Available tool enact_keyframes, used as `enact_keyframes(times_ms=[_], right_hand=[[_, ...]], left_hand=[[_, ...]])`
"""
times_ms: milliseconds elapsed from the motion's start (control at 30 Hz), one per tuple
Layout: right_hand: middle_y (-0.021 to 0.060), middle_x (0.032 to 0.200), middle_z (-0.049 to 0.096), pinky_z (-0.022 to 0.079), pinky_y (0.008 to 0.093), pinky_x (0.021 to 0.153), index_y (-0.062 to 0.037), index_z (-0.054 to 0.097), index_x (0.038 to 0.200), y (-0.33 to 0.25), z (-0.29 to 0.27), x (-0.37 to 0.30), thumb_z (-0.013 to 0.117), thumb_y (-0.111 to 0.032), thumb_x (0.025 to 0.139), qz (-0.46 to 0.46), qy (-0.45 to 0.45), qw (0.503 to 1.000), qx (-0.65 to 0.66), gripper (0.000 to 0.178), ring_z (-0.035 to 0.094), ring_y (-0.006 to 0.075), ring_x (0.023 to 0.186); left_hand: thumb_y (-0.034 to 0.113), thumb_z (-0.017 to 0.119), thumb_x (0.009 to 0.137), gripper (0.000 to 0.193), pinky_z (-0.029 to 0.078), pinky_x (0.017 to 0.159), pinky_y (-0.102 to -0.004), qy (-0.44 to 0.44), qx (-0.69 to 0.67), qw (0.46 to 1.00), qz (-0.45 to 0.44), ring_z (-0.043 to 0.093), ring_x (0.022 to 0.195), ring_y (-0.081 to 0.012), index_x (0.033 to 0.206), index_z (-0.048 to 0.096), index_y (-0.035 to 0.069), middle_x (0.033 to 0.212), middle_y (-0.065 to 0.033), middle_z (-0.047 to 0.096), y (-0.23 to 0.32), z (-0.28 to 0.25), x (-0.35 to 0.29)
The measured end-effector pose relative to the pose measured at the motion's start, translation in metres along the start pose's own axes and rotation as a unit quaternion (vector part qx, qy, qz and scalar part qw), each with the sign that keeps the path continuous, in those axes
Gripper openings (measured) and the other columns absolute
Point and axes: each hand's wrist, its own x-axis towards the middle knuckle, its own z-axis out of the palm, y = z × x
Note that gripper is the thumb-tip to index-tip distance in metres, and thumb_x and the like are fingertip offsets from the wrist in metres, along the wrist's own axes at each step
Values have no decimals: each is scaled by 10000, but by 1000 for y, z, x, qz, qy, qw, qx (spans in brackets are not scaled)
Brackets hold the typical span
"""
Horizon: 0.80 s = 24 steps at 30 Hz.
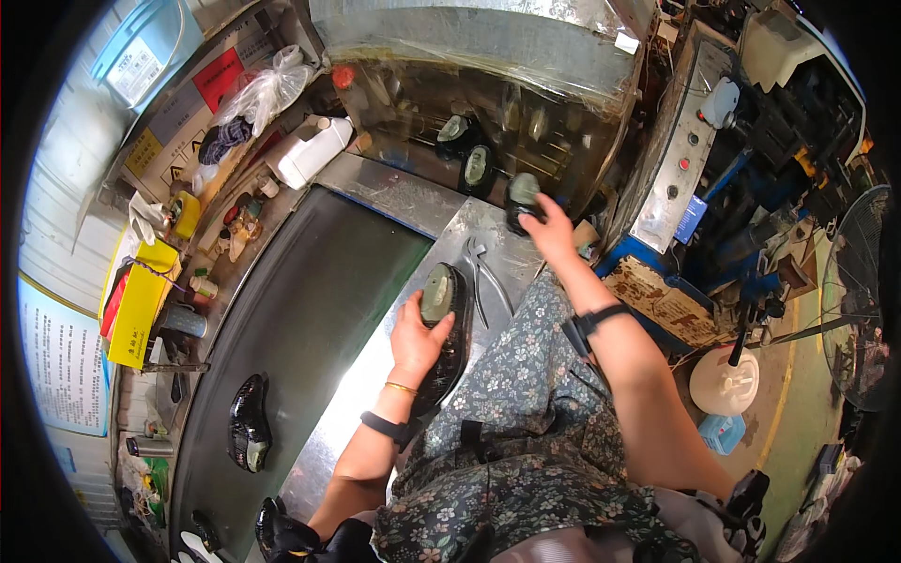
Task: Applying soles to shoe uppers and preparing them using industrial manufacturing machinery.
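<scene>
My left hand (413, 340) is wrapped over a black shoe (458, 324) that stands on the metal ledge in front of me, with a pale green last top showing in its opening. Out at the far right end of the ledge, my right hand (552, 230) grips another dark shoe (522, 194) with a similar greenish top; its underside is hidden. Between the two hands lie steel pincers (482, 277), handles pointing toward me. Beyond the ledge, two more black shoes, a nearer one (477, 167) and a farther one (455, 129), sit at the opening of a plastic-draped chamber.
A dark conveyor belt (319, 272) runs along the left, carrying a black shoe (249, 422). More shoes sit at the lower left. A white jug (310, 150) and a yellow box (144, 305) occupy the left shelf. A machine control panel (690, 141) stands right, above a round white container (725, 381).
</scene>
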Motion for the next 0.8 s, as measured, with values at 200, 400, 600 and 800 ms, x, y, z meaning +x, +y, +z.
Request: enact_keyframes(times_ms=[200, 400, 600, 800], right_hand=[[183, 1368, 516, 406, 363, 1023, -27, 415, 1419, -53, 29, -123, 703, -316, 866, 81, -317, 939, 106, 687, 506, 257, 1240], [108, 1422, 440, 375, 316, 1032, -5, 251, 1497, -120, -84, -186, 614, -113, 814, 233, -216, 841, 438, 781, 472, 170, 1224], [95, 1306, 553, 451, 295, 925, -11, 392, 1449, -155, -286, -143, 665, -93, 797, 1, 56, 995, 78, 711, 572, 137, 1031], [119, 1174, 649, 477, 301, 885, -105, 569, 1343, -150, -462, -52, 750, -228, 737, 24, 250, 935, -251, 644, 615, 165, 1026]], left_hand=[[207, 699, 892, 546, 524, 809, -311, 6, -552, 796, -250, 623, 918, -176, 1303, 417, -15, 1072, -112, 627, -6, -16, -17], [267, 623, 950, 652, 339, 1071, -352, -190, -672, 700, -151, 429, 1266, -213, 1451, 290, 16, 1355, -136, 477, 109, 7, -39], [-38, 605, 903, 605, 422, 1020, -309, -410, -432, 790, 145, 512, 1215, -182, 1446, 345, 17, 1396, -124, 468, 114, 15, -66], [17, 606, 927, 399, 477, 933, -267, -406, -364, 838, -14, 602, 1065, -139, 1315, 514, -6, 1171, -95, 643, 58, 16, -78]])
